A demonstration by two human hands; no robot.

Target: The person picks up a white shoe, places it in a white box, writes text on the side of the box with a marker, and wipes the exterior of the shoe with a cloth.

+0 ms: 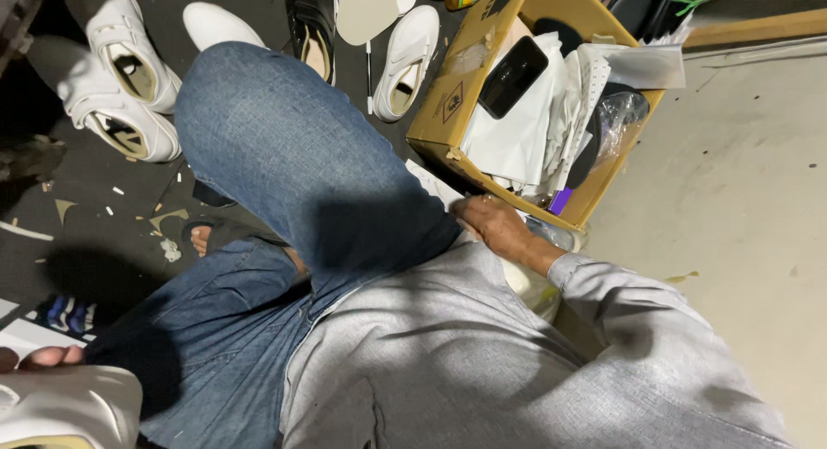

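While sitting on a dark floor with one denim-clad knee raised, a person in a grey long-sleeved shirt is reaching the right hand down beside the thigh, toward the near corner of an open cardboard box. The hand is lying knuckles-up with the fingers curled under and hidden, so whether it is gripping anything cannot be told; it is touching the pale material just beside the box's lower edge. The box is standing at the boundary where the dark floor is meeting a lighter concrete surface, and it is holding white paper sheets, a black phone-shaped object, crumpled clear plastic and a small purple item at its near corner.

At the bottom left corner of the frame, the left hand's fingertips are showing over the top edge of a white shoe part, seemingly gripping it, though most of the hand is lying out of view.

White strap-fastened sneakers are lying in a pair toward the upper left of the floor, with a white slip-on shoe and a black sandal near the top edge. Bare toes are peeking from under the jeans, amid scattered pale offcuts.
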